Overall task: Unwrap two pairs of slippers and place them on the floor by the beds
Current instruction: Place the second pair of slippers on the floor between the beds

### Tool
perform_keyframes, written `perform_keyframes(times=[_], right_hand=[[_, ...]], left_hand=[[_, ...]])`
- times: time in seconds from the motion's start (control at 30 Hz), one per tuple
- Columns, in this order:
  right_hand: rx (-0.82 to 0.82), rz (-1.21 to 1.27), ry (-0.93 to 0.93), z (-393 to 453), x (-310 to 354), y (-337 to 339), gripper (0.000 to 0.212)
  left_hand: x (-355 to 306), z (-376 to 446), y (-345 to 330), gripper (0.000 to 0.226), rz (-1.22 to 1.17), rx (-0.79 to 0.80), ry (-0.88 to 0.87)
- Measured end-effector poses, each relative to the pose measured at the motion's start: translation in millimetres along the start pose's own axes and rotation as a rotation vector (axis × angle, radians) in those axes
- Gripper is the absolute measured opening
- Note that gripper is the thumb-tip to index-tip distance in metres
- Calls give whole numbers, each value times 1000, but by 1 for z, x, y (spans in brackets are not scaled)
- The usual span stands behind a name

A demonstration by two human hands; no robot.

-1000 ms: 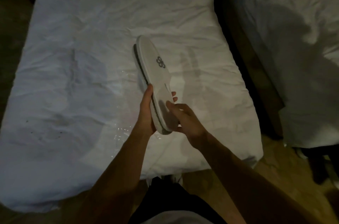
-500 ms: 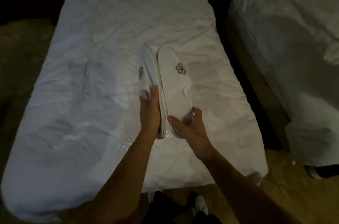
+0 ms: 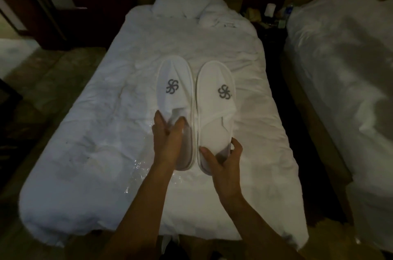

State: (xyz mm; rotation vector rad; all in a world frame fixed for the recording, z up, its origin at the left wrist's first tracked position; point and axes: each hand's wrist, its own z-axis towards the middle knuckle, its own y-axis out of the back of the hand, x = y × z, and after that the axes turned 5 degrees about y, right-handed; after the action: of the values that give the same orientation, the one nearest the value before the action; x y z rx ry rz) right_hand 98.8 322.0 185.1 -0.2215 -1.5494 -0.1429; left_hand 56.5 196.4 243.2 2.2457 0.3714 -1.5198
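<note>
left hand point(image 3: 168, 138) gripped left slipper point(image 3: 175, 98) | right hand point(image 3: 223, 157) gripped right slipper point(image 3: 214, 106) | over bed point(image 3: 95, 132) middle | wrapper point(image 3: 138, 170) off | floor placement pending

White slippers point(image 3: 194, 108), grey logos, unwrapped, side by side, toes away, above bed point(image 3: 106, 132).

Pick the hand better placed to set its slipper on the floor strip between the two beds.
Right. The right hand holds the slipper nearer that floor strip; the left hand would cross over.
</note>
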Motion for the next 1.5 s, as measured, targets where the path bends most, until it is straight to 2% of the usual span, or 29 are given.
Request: perform_keyframes(times=[0.17, 0.3, 0.5, 0.63, 0.8, 0.9, 1.0, 1.07, 1.17, 1.23, 1.37, 1.5], right_hand=[[18, -31, 32, -8, 9, 36, 78], [6, -51, 40, -15, 11, 56, 78], [-30, -6, 45, -18, 21, 65, 69], [-30, 21, 37, -17, 32, 62, 66], [-65, -2, 58, -11, 34, 63, 68], [-87, 1, 57, -14, 34, 63, 69], [-106, -3, 83, -18, 35, 59, 68], [-105, -15, 94, -19, 35, 55, 67], [-105, -65, 108, -17, 31, 50, 68], [-107, -89, 118, -16, 30, 47, 68], [-55, -147, 99, -15, 33, 47, 69], [54, -224, 94, -11, 35, 59, 66]], left_hand=[[3, -35, -21, 70, -7, -65, -111], [2, -54, -32, 67, 1, -88, -101], [7, -56, -31, 46, -84, -112, -37], [5, -49, -29, 41, -279, 16, 104], [0, -40, -21, 32, -360, 188, 105], [-4, -34, -19, 26, -315, 251, 135], [-8, -28, -23, 30, -298, 188, 114], [-10, -27, -25, 33, -266, 202, 76], [-13, -29, -29, 45, -248, 399, 25], [-14, -32, -31, 42, -275, 491, 7], [-15, -26, -36, 59, -87, 386, -119], [-18, -13, -33, 56, -29, 457, -119]])
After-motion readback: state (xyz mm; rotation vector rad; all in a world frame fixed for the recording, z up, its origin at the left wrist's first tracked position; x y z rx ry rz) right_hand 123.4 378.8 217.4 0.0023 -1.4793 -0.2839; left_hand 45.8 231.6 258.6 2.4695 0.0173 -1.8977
